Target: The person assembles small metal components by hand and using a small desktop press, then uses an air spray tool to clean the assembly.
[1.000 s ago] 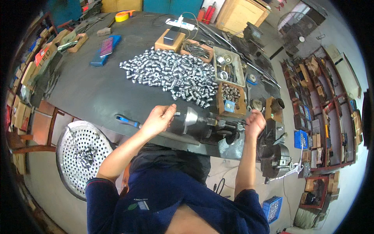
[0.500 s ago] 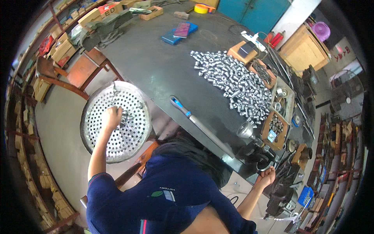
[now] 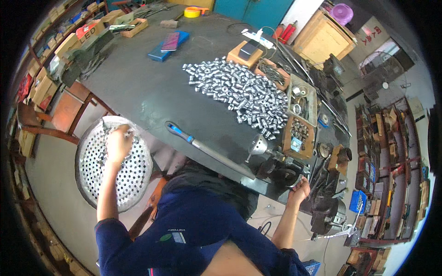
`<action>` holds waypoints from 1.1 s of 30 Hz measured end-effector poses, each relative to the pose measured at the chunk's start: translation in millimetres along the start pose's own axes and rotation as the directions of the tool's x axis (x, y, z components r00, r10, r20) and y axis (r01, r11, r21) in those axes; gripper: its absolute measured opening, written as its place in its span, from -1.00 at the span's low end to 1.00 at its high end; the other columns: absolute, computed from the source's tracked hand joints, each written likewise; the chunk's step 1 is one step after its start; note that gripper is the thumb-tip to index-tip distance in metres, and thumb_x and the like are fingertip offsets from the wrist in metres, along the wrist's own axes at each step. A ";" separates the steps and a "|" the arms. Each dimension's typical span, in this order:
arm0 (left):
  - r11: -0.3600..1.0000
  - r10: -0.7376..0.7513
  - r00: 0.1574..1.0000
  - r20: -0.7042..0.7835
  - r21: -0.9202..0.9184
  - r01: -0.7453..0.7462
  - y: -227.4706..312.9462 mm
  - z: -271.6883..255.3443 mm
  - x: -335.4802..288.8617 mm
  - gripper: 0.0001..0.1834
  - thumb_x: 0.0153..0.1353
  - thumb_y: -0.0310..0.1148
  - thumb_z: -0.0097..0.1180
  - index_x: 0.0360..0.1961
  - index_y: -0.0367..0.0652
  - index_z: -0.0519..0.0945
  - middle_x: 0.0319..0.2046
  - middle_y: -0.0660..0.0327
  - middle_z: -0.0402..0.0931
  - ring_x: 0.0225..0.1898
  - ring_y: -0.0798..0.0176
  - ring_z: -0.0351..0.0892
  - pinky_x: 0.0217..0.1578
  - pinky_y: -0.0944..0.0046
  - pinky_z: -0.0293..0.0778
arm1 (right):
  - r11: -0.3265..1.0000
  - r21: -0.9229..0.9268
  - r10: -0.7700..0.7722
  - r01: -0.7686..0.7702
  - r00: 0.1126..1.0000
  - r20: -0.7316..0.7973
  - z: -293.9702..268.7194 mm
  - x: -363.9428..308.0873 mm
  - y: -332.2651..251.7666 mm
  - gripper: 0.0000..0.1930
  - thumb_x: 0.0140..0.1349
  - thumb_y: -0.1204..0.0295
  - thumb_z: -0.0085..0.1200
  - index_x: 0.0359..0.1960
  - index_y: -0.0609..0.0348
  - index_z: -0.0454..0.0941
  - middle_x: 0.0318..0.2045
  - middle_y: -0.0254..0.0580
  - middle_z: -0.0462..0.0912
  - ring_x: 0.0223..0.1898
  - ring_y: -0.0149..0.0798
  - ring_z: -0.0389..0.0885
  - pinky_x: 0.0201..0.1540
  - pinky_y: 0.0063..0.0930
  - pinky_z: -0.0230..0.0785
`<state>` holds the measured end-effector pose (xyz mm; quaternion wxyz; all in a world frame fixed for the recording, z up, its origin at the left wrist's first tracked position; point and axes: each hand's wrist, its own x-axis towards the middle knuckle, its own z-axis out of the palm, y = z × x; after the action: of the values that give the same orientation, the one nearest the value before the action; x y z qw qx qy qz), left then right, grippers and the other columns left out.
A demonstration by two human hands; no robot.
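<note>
My left hand (image 3: 119,145) reaches down into a round perforated metal basin (image 3: 94,181) standing left of the bench. Its fingers curl over a few small shiny parts near the basin's upper rim. I cannot tell whether it grips any of them. My right hand (image 3: 300,187) is at the bench's front edge, fingers curled against a dark bench machine (image 3: 285,175). What it grips there is hidden. A small metal funnel (image 3: 258,146) stands just left of that machine. A heap of short silver metal sleeves (image 3: 239,89) lies in the middle of the dark bench (image 3: 152,87).
A long blue-handled wrench (image 3: 207,149) lies along the bench's front. Wooden trays of parts (image 3: 299,122) stand right of the heap, and a blue box (image 3: 168,46) at the back. Shelves of boxes line both sides. A wooden chair (image 3: 55,115) is beside the basin.
My left hand left the bench machine, swung left and went down into the perforated basin. My view turned left with it. My right hand stayed by the machine.
</note>
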<state>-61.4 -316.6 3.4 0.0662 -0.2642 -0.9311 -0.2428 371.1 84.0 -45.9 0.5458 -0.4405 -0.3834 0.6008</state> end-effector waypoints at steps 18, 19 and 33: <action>0.823 0.567 0.791 0.229 -0.190 -0.535 249.9 176.3 64.9 -0.81 -0.11 -0.37 -0.01 -0.47 -0.25 0.39 -0.53 0.02 0.51 -0.47 -0.02 0.53 -0.39 0.04 0.41 | 0.999 0.047 0.020 -0.021 1.000 0.016 8.3 -11.8 -10.1 -0.78 0.16 0.34 -0.14 -0.44 0.27 0.40 -0.74 -0.47 0.22 -0.72 -0.58 0.10 -0.72 -0.74 -0.12; 0.863 0.499 0.825 0.264 -0.232 -0.448 247.7 166.9 64.0 -0.81 -0.13 -0.36 0.00 -0.48 -0.25 0.41 -0.52 0.00 0.51 -0.45 -0.03 0.53 -0.38 0.04 0.41 | 0.999 0.048 0.013 -0.014 1.000 0.028 6.5 -11.9 -9.5 -0.78 0.17 0.33 -0.14 -0.45 0.27 0.40 -0.74 -0.47 0.22 -0.72 -0.59 0.10 -0.72 -0.74 -0.12; 0.099 0.736 0.544 0.402 -0.860 0.501 249.5 82.2 26.6 -0.78 0.10 -0.53 0.02 -0.21 -0.39 0.42 -0.45 0.10 0.50 -0.43 0.25 0.54 -0.30 0.36 0.42 | 0.996 0.075 0.043 -0.043 0.999 0.000 2.9 -7.5 -6.9 -0.85 0.07 0.46 -0.21 -0.48 0.26 0.40 -0.75 -0.45 0.21 -0.73 -0.55 0.08 -0.71 -0.70 -0.12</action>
<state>47.1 -79.1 42.4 -0.5463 -0.4044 -0.3796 -0.6275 370.7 77.3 -37.6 0.5494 -0.4282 -0.3507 0.6260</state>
